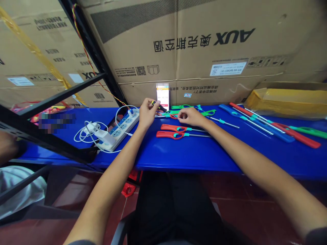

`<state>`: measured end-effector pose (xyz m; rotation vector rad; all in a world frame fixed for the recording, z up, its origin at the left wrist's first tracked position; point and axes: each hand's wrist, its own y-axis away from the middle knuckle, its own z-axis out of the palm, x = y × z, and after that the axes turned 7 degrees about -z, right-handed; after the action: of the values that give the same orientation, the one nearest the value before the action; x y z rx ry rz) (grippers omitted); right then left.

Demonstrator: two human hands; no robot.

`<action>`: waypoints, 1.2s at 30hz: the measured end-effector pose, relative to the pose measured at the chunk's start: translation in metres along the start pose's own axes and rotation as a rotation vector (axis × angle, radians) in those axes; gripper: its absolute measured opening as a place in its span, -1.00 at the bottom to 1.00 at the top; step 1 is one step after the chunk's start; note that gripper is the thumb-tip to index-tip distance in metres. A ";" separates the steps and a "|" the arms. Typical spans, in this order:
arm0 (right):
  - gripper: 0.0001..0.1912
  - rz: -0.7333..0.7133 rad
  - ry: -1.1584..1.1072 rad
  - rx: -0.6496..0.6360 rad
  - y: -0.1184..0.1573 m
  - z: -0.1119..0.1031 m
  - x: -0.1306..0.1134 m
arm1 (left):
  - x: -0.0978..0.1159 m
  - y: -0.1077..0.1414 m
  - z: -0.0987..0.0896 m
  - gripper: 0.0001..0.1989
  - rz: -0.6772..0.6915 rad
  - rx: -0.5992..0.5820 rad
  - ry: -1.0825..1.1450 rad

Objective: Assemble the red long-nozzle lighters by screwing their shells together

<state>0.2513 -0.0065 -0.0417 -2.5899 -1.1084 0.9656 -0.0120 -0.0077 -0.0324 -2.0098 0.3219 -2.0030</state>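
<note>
**Two hands meet above the lighters, behind the middle of the table**

Near the front edge of the table (pixel 143 149), about its middle, two long red lighters (pixel 166 134) lie side by side, with their metal tubes toward the right end.

Behind this pair, toward the back edge, are both hands. The left hand (pixel 148 112) has its grip closed around a small black and yellow tool (pixel 154 103), thumb on one side and fingers on the other. The right hand (pixel 189 116) is just beside it, its fingertips drawn almost together; whether they pinch something thin, I cannot tell. Between the hands shows the red handle (pixel 174 116) of one more lighter.

The tool is probably light and stiff, and its thick body is the good place to hold. The lighters seem also light, of hard, smooth plastic that may slide a little; I would take them by the handle, because the thin tube gives less surface.

To the left stands a white power strip (pixel 120 132); toward the right end lie more lighters (pixel 297 134). Farther, a green lighter (pixel 182 106) lies near the back edge, and a phone (pixel 162 97) stands upright there, before a big cardboard box (pixel 166 68).
</note>
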 end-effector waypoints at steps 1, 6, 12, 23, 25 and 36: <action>-0.92 0.008 -0.031 0.011 0.000 0.000 0.000 | 0.001 0.000 0.000 -0.50 0.003 0.004 0.003; -0.89 0.014 -0.141 0.058 0.000 0.003 -0.001 | 0.002 0.001 0.001 -0.47 0.052 0.044 0.012; -0.91 0.054 -0.244 0.070 0.000 0.002 -0.004 | 0.002 0.000 0.000 -0.45 0.074 0.042 0.014; -0.76 0.082 -0.481 0.105 0.001 0.000 -0.001 | 0.001 -0.003 -0.002 -0.52 0.057 0.069 0.030; -0.75 0.101 -0.490 0.110 0.000 0.000 -0.001 | 0.001 -0.003 -0.002 -0.51 0.054 0.071 0.031; -0.70 0.102 -0.503 0.121 0.000 0.004 0.002 | 0.002 -0.003 -0.003 -0.50 0.056 0.062 0.033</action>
<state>0.2500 -0.0059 -0.0453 -2.3862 -0.9775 1.7150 -0.0148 -0.0058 -0.0296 -1.9108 0.3157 -1.9890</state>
